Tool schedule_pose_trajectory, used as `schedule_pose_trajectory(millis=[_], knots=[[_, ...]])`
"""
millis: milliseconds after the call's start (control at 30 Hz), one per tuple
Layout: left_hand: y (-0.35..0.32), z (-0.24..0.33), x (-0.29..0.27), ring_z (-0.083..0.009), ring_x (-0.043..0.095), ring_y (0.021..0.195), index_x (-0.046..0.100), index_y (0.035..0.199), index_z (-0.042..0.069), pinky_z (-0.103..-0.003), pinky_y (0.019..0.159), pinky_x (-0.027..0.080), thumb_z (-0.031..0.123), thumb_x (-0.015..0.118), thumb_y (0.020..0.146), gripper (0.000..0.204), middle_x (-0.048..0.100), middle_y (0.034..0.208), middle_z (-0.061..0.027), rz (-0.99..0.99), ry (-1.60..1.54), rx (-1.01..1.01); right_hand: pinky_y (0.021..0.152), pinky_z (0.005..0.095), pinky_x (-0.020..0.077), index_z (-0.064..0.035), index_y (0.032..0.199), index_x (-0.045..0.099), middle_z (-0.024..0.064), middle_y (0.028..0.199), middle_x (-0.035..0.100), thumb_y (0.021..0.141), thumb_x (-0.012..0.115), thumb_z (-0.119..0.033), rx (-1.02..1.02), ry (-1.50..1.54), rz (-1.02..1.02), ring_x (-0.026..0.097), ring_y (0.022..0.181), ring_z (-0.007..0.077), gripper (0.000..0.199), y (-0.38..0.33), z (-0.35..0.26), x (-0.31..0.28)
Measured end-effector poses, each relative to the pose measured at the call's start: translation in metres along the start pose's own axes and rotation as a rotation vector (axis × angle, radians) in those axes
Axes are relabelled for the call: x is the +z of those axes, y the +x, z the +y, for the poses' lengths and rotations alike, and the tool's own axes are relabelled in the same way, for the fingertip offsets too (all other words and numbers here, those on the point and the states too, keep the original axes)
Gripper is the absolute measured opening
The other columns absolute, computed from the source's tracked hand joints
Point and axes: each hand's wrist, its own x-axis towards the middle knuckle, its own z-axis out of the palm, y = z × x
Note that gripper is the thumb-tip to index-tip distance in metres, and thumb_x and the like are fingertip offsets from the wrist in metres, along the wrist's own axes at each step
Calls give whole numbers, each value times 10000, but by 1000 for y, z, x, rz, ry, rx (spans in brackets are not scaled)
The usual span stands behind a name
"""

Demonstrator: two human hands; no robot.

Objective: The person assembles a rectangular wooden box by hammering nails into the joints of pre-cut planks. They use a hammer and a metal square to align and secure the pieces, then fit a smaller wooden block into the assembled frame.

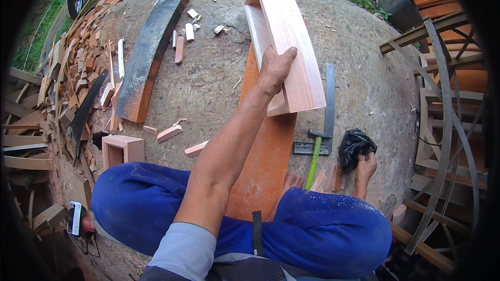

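Note:
My left hand (277, 68) is closed on the near side wall of a long, pale wooden box (294, 47), thumb over its broad face and fingers inside the open side. The box is tilted over a reddish-brown plank (263, 161) that runs toward my lap. At the right, beyond my knee, my right hand (366, 168) grips the edge of a crumpled black plastic bag (355, 147). Left of the bag lie a hammer with a bright green handle (313, 162) and a metal try square (329, 104). What the bag contains is hidden.
A thick, dark-stained beam (153, 54) lies left of the plank, near a handsaw (86, 109) and a heap of offcuts (62, 83). A small wooden box (123, 150) stands by my left knee. Curved wooden frames (445, 99) are stacked at the right.

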Motion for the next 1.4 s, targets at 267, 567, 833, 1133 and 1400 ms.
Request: schedule_pose_trajectory(millis=[267,567,833,1133,1400], knots=[[-4,0,-24,-287,662,1152,491,1369,-86,-398,976,553,206,740,955,565,626,1310,-227,113,294,116,735,219,579,-13,1081,667,51,922,729,999,707,-55,-53,676,-23,702,824,92,101,-59,-145,-9],[-68,50,-35,-146,687,946,770,1082,36,-308,866,546,77,682,970,149,760,1033,-54,-398,777,381,718,310,568,-29,1016,715,80,902,706,959,740,-116,-663,486,-333,707,813,176,107,-66,-295,77],[-91,34,-41,-157,694,860,768,1049,32,-309,769,558,71,725,909,151,741,968,-76,-392,925,338,717,367,606,-58,1067,744,101,957,731,940,734,-171,-952,353,-312,745,866,252,170,-60,-299,105],[-100,16,-48,-174,706,889,774,1025,36,-318,777,572,66,746,915,118,740,977,-82,-290,883,455,817,358,610,-66,1207,733,131,1083,710,970,687,-100,-945,372,-312,737,970,266,244,-65,-283,88],[-101,12,-55,-153,705,961,792,1035,40,-305,845,570,60,763,917,124,772,1045,-61,-274,813,479,810,410,562,-47,1314,624,164,1096,673,992,668,-173,-347,-83,-364,704,901,277,348,-101,-136,59]])
